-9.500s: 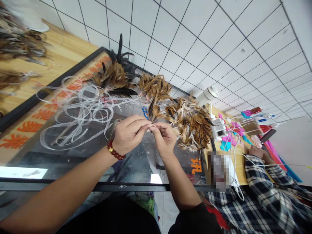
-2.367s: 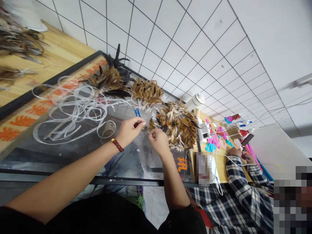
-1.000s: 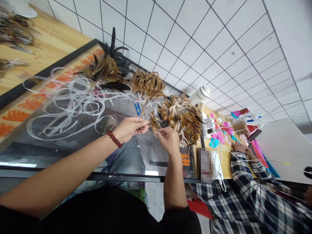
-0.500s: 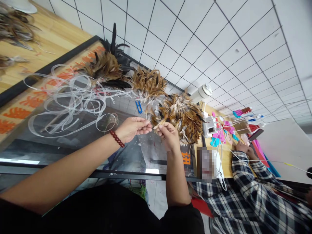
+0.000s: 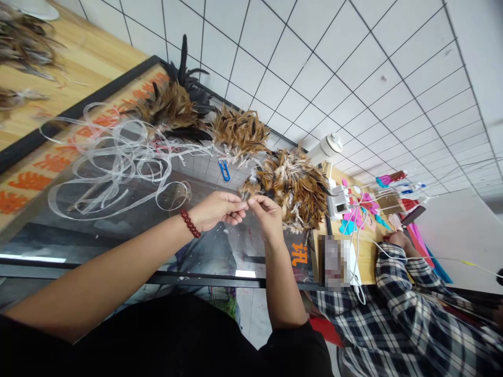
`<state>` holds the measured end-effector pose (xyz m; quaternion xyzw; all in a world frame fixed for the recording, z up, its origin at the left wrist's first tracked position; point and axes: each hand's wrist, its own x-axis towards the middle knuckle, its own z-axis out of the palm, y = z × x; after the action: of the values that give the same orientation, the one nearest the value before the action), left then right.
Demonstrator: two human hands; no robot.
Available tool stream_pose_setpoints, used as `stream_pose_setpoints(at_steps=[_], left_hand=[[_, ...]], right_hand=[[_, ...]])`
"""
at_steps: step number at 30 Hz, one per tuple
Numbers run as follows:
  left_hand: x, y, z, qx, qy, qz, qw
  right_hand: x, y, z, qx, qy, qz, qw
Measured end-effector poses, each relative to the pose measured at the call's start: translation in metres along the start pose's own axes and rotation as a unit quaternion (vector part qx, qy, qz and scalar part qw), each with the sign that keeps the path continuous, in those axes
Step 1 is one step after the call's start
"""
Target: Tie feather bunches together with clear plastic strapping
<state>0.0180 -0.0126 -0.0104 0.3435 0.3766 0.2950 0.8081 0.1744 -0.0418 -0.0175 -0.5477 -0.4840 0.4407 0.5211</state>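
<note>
My left hand (image 5: 225,210), with a dark red bead bracelet (image 5: 189,223) at its wrist, is closed in a pinch. My right hand (image 5: 267,215) pinches too, and the fingertips of both meet at the base of a small brown feather (image 5: 248,188). The feather points away from me, and its quill is mostly hidden by the fingers. Just beyond my right hand lies a large heap of brown feathers (image 5: 302,183). A second brown feather bunch (image 5: 239,131) sits farther back, near blue thread snips (image 5: 223,170).
Loose coils of clear ribbon (image 5: 118,157) spread over the glass-topped table (image 5: 129,246) at left. Behind them stands a brown and black feather bunch (image 5: 173,107). A white bottle (image 5: 328,146) and a power strip (image 5: 338,201) are at right, beside a co-worker's plaid sleeve (image 5: 396,272).
My hands have come together, so the fingertips now touch around the feather's base. The feather has swung from lying slantwise by my right fingers to pointing away from me.
</note>
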Motion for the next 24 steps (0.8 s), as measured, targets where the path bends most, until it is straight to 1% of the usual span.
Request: stream_pose_setpoints(at_steps=[3,5,7,9,10,11,13,16,18,21,22,24], left_hand=[[-0.0005,0.002,0.0003,-0.015,0.012,0.001,1.0],[-0.001,0.0026,0.0004,-0.017,0.007,-0.001,1.0],[-0.0016,0.0023,0.0001,-0.009,-0.02,-0.005,1.0],[-0.0021,0.0016,-0.0011,0.005,-0.062,-0.021,0.998],[-0.0024,0.0014,-0.0018,0.009,-0.083,-0.034,0.996],[-0.0026,0.0015,-0.0027,0.008,-0.103,-0.046,0.994],[-0.003,0.002,-0.0043,-0.008,-0.131,-0.063,0.989],[-0.0033,0.0027,-0.0052,-0.03,-0.151,-0.071,0.986],[-0.0031,0.0021,-0.0045,-0.014,-0.143,-0.073,0.987],[-0.0016,0.0001,-0.003,0.006,-0.092,-0.06,0.994],[-0.0009,-0.0004,-0.0027,-0.003,-0.067,-0.053,0.996],[0.0006,-0.0009,-0.0026,-0.039,-0.025,-0.033,0.998]], right_hand=[[0.0,-0.0025,-0.0018,0.014,0.04,0.01,0.999],[0.0002,-0.003,-0.0025,0.02,0.044,0.012,0.999],[0.0,-0.0031,-0.0027,0.017,-0.001,0.032,0.999],[-0.0006,-0.003,-0.0027,0.021,-0.061,0.06,0.996],[-0.0008,-0.003,-0.0028,0.031,-0.08,0.071,0.994],[-0.001,-0.003,-0.0031,0.045,-0.084,0.079,0.992],[-0.001,-0.0028,-0.004,0.072,-0.065,0.085,0.992],[-0.0004,-0.0013,-0.0054,0.071,-0.054,0.078,0.993],[-0.0001,0.0003,-0.0055,0.044,-0.059,0.057,0.996],[-0.0008,0.0008,-0.0042,-0.012,-0.062,0.022,0.998],[-0.0015,-0.0001,-0.0037,-0.031,-0.057,0.001,0.998],[-0.0035,-0.0039,-0.0027,-0.092,-0.042,-0.066,0.993]])
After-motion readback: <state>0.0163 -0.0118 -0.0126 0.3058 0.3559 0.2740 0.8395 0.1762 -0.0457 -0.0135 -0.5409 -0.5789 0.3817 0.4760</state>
